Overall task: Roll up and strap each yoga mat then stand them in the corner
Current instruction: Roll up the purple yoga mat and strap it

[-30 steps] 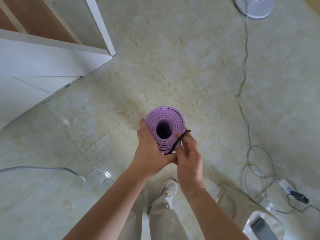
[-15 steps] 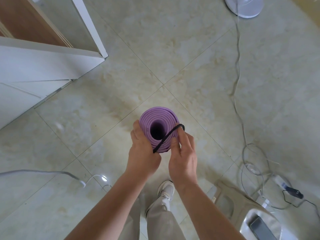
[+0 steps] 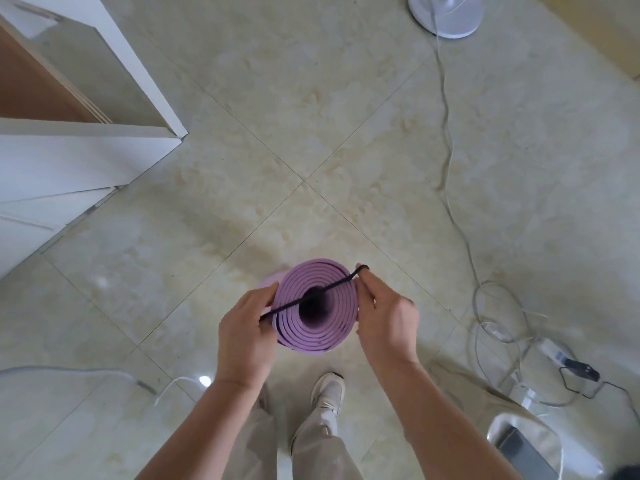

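One shoe point(image 3: 329, 389) was seen nearest, on the tiled floor point(image 3: 242, 98), with two bare forearms reaching out over it. One mat point(image 3: 325, 336), one strap point(image 3: 332, 288) and two hands were counted.

The left hand point(image 3: 242, 327) was curled against the mat's left side, and the strap's near end was pinched at its thumb. The right hand point(image 3: 384, 317) was set against the mat's right side, fingers extended forward, and the strap's far end was pinched at its fingertips just past the top rim. The strap, thin and dark, was drawn taut across the mat's open top between the two hands.

The mat was purple, rolled into a tight spiral with a dark hollow core, and was held upright, viewed end-on from above, just ahead of the shoe.

Farther off, one white cabinet point(image 3: 69, 161) was seen at the left, well apart from the mat. Loose cables point(image 3: 446, 133) were laid along the right, and one white fan base point(image 3: 446, 13) was seen farthest away.
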### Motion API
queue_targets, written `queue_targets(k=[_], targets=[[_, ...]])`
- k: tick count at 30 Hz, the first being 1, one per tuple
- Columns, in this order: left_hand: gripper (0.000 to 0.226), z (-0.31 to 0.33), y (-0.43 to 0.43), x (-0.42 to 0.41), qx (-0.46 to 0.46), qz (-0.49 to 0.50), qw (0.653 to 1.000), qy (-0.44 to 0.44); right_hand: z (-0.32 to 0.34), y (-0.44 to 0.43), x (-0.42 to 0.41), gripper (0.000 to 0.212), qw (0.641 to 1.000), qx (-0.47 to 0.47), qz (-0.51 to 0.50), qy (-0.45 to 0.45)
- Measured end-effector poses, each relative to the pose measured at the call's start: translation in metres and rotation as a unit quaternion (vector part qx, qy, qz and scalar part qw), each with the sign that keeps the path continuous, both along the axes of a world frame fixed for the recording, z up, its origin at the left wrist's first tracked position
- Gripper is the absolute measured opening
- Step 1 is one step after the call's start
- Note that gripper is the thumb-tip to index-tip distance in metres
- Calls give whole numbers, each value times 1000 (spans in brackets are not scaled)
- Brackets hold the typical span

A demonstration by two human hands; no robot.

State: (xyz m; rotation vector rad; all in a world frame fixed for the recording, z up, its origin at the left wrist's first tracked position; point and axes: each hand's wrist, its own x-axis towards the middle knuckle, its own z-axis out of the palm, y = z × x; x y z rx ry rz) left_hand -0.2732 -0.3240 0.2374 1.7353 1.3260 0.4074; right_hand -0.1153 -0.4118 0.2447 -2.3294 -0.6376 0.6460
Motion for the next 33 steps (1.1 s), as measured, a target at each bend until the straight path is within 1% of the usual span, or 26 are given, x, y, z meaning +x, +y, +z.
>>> queue_targets(k=[2,4,5,7,9,11,13,15,17,19,21,22,23,25,27,28,31,33], targets=[[58,2,5,5,-67,52,996,-42,0,6,7,18,999,-30,22,-15],[66,6,15,10,-171,106,978,-61,3,12,15,24,998,-49,35,-7],[64,5,21,11,-213,126,967,-62,4,15,19,25,997,-60,40,2],[51,5,33,13,-259,142,954,-47,8,21,24,23,996,-68,59,26],[41,2,43,15,-261,127,957,-3,11,28,28,21,993,-64,73,60],[32,3,48,16,-240,100,964,52,12,34,32,22,990,-74,94,77],[25,5,51,20,-237,82,965,75,10,39,33,24,987,-91,97,92],[19,10,53,25,-241,82,963,84,7,45,34,28,984,-132,87,80],[13,13,57,30,-255,100,958,81,2,50,35,44,977,-188,93,44],[15,10,59,32,-297,128,944,65,-6,52,36,55,963,-245,102,41],[20,3,60,33,-346,148,925,51,-17,49,34,54,943,-301,126,64],[20,-1,60,32,-365,159,916,46,-21,44,31,51,938,-310,129,85],[20,-5,62,32,-380,172,908,39,-23,40,30,50,940,-298,124,109],[18,-15,71,32,-397,197,896,23,-19,31,31,46,958,-213,72,180],[19,-29,81,36,-397,193,897,19,-8,25,33,37,962,-119,12,246],[19,-35,84,40,-391,179,903,28,-4,23,33,33,962,-101,-3,255],[14,-58,87,56,-374,124,918,52,-1,22,35,38,964,-116,-48,234],[16,-70,93,67,-366,81,926,45,3,24,38,34,953,-127,-87,262]])
